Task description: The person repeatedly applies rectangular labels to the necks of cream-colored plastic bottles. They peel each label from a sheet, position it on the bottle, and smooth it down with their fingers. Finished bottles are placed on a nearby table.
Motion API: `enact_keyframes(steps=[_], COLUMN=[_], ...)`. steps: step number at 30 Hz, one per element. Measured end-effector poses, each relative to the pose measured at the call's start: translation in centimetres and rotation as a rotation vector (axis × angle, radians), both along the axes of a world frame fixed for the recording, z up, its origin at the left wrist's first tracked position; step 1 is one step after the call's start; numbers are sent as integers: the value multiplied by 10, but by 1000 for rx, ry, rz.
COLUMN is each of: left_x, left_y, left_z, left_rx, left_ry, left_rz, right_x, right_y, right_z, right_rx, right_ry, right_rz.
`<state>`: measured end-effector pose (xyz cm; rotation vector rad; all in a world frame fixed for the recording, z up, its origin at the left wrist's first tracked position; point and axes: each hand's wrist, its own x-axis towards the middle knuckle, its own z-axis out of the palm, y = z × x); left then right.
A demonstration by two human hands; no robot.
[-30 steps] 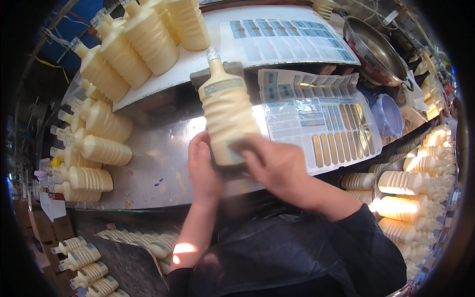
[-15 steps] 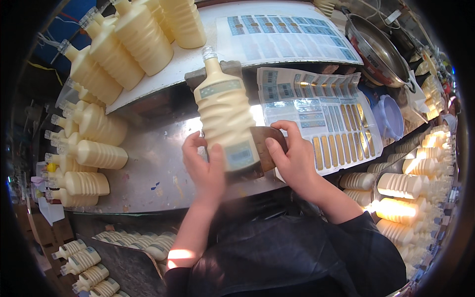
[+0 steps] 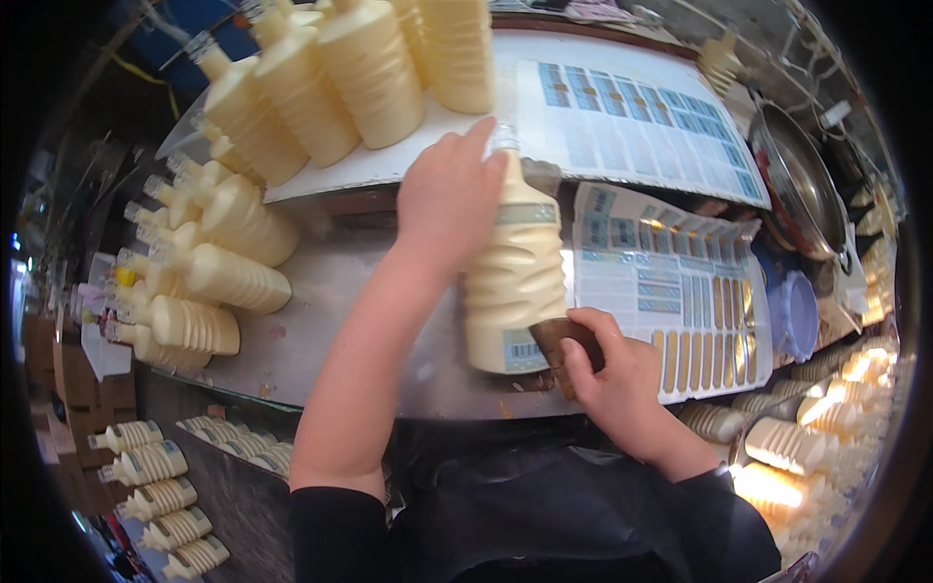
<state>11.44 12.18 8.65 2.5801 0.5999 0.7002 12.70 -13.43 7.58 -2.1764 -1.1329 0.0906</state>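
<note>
A cream-coloured plastic bottle [image 3: 515, 282] with rippled sides and a clear threaded neck lies on the worktable in front of me, neck away from me. It bears a pale blue label near its shoulder and another near its base. My left hand [image 3: 452, 199] is closed at the neck and shoulder, its fingers partly hiding that end. In my right hand [image 3: 622, 389] is a flat dark brown scraper-like piece [image 3: 569, 350], pinched between thumb and fingers. Its edge meets the bottle's lower right side.
Label sheets [image 3: 671, 282] lie right of the bottle, with another sheet [image 3: 641, 126] on the raised white board [image 3: 515, 58]. Similar bottles stand [image 3: 374, 73] on that board and lie [image 3: 233, 277] at the left. A purple bucket [image 3: 799, 316] and large pan [image 3: 797, 180] are at the right.
My left hand has gone from the bottle's lower left side up to its neck. My right hand keeps the brown piece by the lower right side. The whole view has shifted.
</note>
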Motion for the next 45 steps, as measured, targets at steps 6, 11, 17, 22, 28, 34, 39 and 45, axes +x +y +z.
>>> enact_keyframes(steps=[6, 11, 17, 22, 28, 34, 39, 45], left_x=[28, 21, -79, -190, -331, -514, -652, -765], left_y=[22, 30, 0, -56, -70, -119, -155, -166], left_z=[3, 1, 50, 35, 84, 117, 122, 97], left_rx=[-73, -264, -629, -562, -324, 168, 450, 599], left_ry=[4, -137, -304, -702, -1087, -866, -380, 25], left_rz=[49, -74, -132, -2, 348, 1168, 1909, 2242], right_x=[22, 13, 33, 49, 42, 59, 57, 82], right_y=[1, -2, -10, 34, 76, 121, 157, 187], right_z=[-16, -35, -43, -17, 10, -4, 1, -8], right_rx=[177, 478, 547, 680, 509, 390, 359, 216], right_ry=[8, -436, 250, 780, 1145, 1272, 1262, 1238], right_rz=[-20, 550, 226, 288, 417, 577, 449, 511])
